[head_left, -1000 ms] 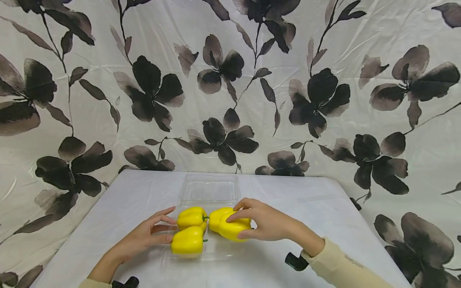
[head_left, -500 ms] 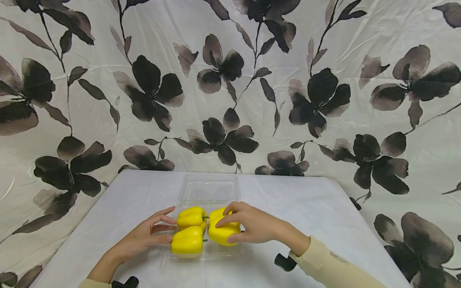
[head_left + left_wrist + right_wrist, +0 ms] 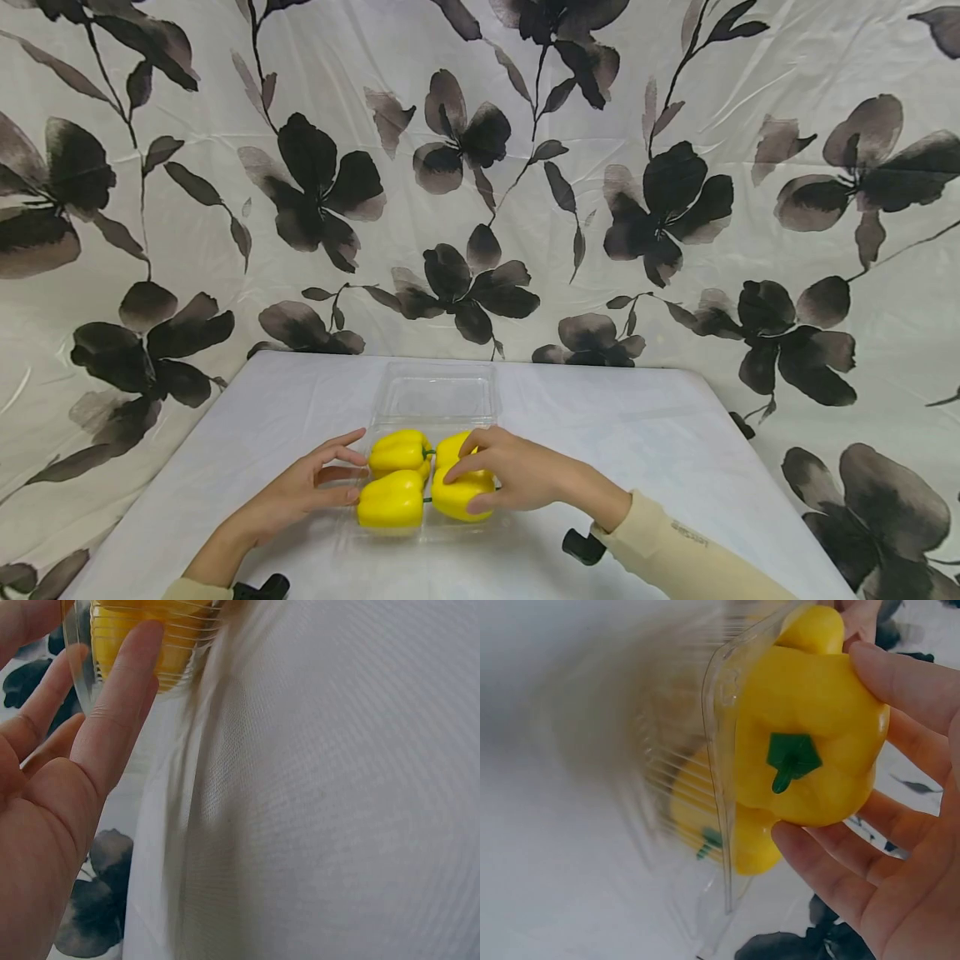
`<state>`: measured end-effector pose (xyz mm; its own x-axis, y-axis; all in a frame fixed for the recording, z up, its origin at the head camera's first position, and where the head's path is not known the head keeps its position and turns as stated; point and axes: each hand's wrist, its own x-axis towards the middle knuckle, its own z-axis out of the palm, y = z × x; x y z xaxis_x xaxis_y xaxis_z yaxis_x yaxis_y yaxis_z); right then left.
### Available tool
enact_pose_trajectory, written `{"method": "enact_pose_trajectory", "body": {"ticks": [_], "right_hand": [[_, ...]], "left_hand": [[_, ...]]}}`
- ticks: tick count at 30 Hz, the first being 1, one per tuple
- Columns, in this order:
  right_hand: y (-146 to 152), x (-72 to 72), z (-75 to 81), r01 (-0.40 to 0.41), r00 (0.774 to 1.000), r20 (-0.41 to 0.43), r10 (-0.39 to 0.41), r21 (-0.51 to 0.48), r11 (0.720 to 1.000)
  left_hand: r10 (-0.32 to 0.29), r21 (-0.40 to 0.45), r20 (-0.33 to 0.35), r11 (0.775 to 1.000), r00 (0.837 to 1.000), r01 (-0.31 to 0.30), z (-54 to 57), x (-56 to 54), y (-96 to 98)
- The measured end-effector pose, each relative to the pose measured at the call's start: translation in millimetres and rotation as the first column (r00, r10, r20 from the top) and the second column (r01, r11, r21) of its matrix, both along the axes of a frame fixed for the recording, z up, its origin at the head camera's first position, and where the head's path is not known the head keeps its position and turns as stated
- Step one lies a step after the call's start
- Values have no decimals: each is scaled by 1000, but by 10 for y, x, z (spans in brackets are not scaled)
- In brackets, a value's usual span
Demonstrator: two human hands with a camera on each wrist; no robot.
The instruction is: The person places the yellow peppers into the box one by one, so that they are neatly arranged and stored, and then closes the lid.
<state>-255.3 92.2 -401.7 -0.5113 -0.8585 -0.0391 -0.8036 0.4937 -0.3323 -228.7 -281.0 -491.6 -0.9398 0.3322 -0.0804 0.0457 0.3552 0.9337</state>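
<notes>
My right hand (image 3: 528, 472) holds a yellow bell pepper (image 3: 454, 498) with a green stem (image 3: 793, 757), thumb on one side and fingers on the other. In the right wrist view this pepper stands partly above the rim (image 3: 709, 697) of a clear plastic clamshell container (image 3: 450, 533). Two bell peppers sit in the left half of the container, one behind (image 3: 397, 452) and one in front (image 3: 391, 500). Another bell pepper (image 3: 449, 447) lies back right, partly hidden by my right hand. My left hand (image 3: 307, 483) touches the container's left side with extended fingers (image 3: 124, 690).
The container's clear lid (image 3: 438, 400) lies folded back toward the far edge of the white-covered table (image 3: 615, 425). Behind the table hangs a floral curtain (image 3: 570, 250). A black wrist device (image 3: 583, 547) sits below my right sleeve.
My right hand has carried the bell pepper left and a little toward me, beside the front left pepper. My left hand has stayed in place.
</notes>
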Motion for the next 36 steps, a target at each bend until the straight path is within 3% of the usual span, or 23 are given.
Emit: {"method": "enact_pose_trajectory", "body": {"ticks": [13,36], "right_hand": [[-60,12,-61,-17,1000,10,17,36,999],[-55,58,-185,0,999,-32,0,-5,1000]], "left_hand": [[4,-10,-1,1000,1000,-4,8,9,-5],[-13,-5,-20,1000,1000,13,-7,6,-11]]}}
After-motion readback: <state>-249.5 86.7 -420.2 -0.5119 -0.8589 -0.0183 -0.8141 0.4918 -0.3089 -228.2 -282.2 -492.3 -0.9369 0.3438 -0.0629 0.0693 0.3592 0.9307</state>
